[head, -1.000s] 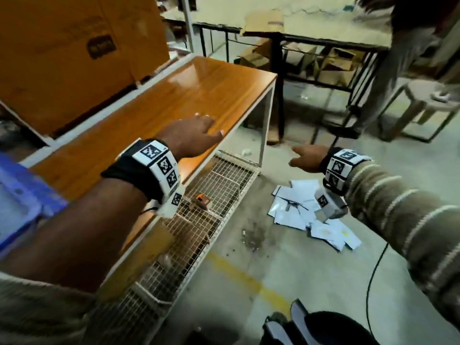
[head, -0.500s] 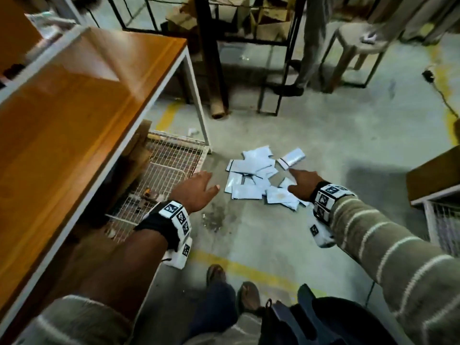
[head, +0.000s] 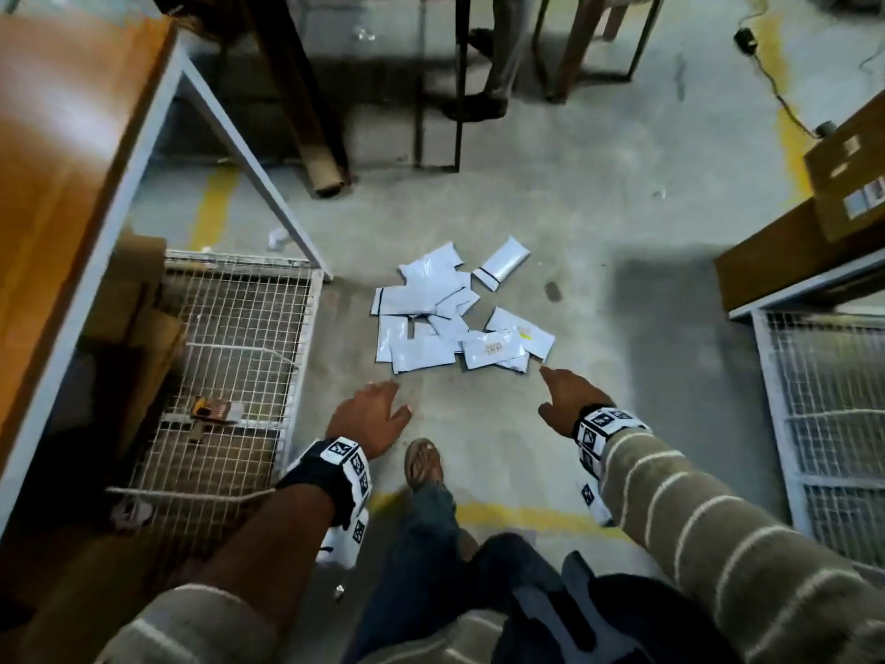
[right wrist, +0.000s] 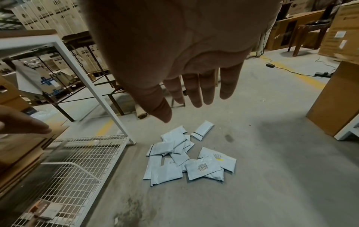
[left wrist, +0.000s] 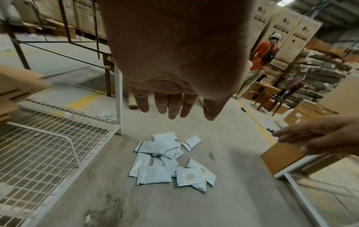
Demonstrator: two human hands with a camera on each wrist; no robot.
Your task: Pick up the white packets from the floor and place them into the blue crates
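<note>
Hovering above the concrete floor (head: 503,448), both hands are empty with fingers extended and relaxed. Left hand (head: 368,419) palm down, short of the near edge of the pile; right hand (head: 570,400) likewise, its forefinger tip close to the pile's near right corner, contact not resolvable from the head view. Wrist views show clear air between fingers and packets.

White packets (head: 455,318) lie in an overlapping heap on the floor, between the white-framed table (head: 249,151) at left and a second white-framed unit (head: 790,289) at right. One packet (head: 500,263) lies apart at the far right of the heap. Two near packets carry printed labels; text unreadable. Count uncertain, since lower packets are covered by upper ones.

Wire mesh shelf (head: 230,376) under the left table holds small items, blurred. Cardboard box (head: 847,184) at right is cut off by the frame edge. Blue crates not in any view. Person's sandalled foot (head: 424,464) on the floor between the forearms. Another person (left wrist: 266,50) in orange stands far off, seen from the left wrist.
</note>
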